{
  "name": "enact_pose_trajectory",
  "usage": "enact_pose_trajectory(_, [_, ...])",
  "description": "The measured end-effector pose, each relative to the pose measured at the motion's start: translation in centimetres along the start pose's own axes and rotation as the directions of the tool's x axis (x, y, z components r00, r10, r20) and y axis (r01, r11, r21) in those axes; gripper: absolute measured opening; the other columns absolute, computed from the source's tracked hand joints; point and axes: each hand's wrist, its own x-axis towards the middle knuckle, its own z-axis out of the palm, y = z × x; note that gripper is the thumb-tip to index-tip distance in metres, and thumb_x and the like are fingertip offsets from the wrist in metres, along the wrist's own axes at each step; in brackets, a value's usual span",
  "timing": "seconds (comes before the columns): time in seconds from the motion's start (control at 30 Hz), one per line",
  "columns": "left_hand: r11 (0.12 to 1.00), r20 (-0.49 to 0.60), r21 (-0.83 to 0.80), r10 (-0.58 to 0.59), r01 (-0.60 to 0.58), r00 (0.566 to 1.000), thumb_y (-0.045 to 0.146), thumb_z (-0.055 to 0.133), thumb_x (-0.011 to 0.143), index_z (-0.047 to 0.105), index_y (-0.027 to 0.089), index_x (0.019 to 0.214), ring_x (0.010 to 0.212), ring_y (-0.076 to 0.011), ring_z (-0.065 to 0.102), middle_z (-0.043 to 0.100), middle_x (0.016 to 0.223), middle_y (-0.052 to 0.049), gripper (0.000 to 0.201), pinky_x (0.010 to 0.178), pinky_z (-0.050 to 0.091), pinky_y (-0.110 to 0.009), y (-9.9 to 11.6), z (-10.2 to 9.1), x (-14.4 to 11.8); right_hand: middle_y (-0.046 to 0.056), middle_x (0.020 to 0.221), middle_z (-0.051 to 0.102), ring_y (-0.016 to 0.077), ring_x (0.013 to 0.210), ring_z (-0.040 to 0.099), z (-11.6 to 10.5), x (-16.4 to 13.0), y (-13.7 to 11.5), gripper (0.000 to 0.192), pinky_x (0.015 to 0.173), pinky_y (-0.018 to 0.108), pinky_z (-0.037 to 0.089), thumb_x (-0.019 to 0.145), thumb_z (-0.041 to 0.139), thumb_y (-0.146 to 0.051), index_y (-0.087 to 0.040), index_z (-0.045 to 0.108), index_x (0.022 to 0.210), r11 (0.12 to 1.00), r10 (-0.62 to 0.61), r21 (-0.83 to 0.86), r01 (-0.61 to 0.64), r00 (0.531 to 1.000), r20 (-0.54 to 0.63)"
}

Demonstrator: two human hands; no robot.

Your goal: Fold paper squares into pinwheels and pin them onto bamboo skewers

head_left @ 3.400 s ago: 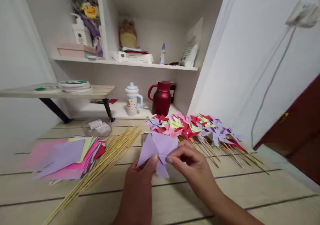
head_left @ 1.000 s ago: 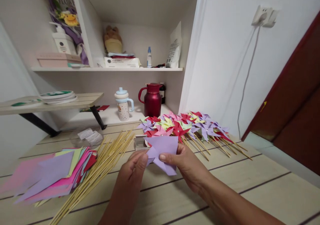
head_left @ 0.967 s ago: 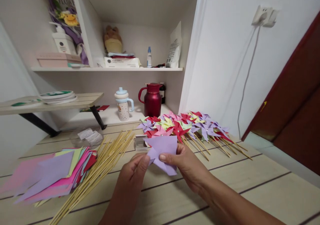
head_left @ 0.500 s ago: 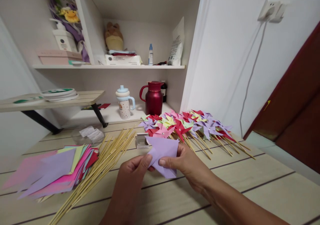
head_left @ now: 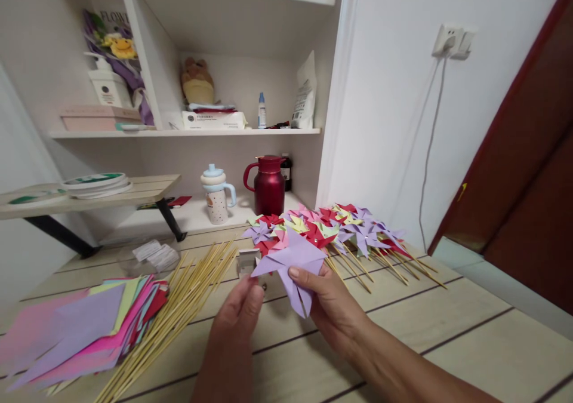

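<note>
— Holding anything, those two hands?
— Yes. The right hand (head_left: 331, 301) pinches a purple paper pinwheel (head_left: 293, 265) by its lower part, lifted a little above the wooden table (head_left: 447, 331), just in front of the red jug (head_left: 268, 185). The left hand (head_left: 239, 319) is below the pinwheel's left tip. Its fingers are curled, but I cannot tell if it holds anything.
— Any words to read?
— Up on the shelf, left of the jug, a picture (head_left: 110, 39) says "FLOW" and some more. Other labels are too small.
— What else is around the jug?
— A pile of finished pinwheels (head_left: 340, 230) in front of it, to the right. Wooden sticks (head_left: 179, 307) and colored paper sheets (head_left: 85, 325) to the left. White walls, and a plug socket (head_left: 452, 39) up on the right.
</note>
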Motion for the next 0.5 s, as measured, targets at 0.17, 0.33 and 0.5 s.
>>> enact_pose_trajectory(0.17, [0.994,0.068,-0.071,-0.075,0.079,0.995,0.043,0.082,0.060,0.076,0.021,0.093,0.109,-0.0287,0.064,0.076,0.100,-0.010,0.040,0.101,0.043,-0.041,-1.1,1.4,-1.2,0.006,0.087,0.077,0.0190,0.076,0.069,0.4,-0.6,0.8,0.032,0.074,0.029,0.052,0.063,0.084,-0.023,-0.016,0.073,0.092,0.997,0.062,0.033,-0.063,0.997,0.049])
enact_pose_trajectory(0.33, [0.972,0.103,-0.172,-0.146,0.162,0.984,0.043,0.084,0.058,0.075,0.017,0.094,0.092,-0.0278,0.069,0.076,0.091,-0.011,0.046,0.094,0.047,-0.044,-2.0,1.4,-1.3,0.006,0.082,0.076,0.0179,0.071,0.067,0.8,-1.4,1.5,0.033,0.070,0.027,0.051,0.061,0.085,-0.023,-0.016,0.074,0.091,0.996,0.093,0.008,-0.094,0.993,0.077])
enact_pose_trajectory(0.5, [0.962,0.173,-0.215,-0.133,0.170,0.976,0.040,0.079,0.068,0.073,0.016,0.096,0.086,-0.0243,0.068,0.075,0.087,-0.009,0.037,0.089,0.049,-0.041,-1.6,1.4,-2.0,0.005,0.076,0.075,0.0171,0.068,0.065,0.7,-1.5,1.7,0.032,0.067,0.027,0.051,0.059,0.086,-0.022,-0.016,0.075,0.088,0.993,0.114,0.011,-0.115,0.991,0.065])
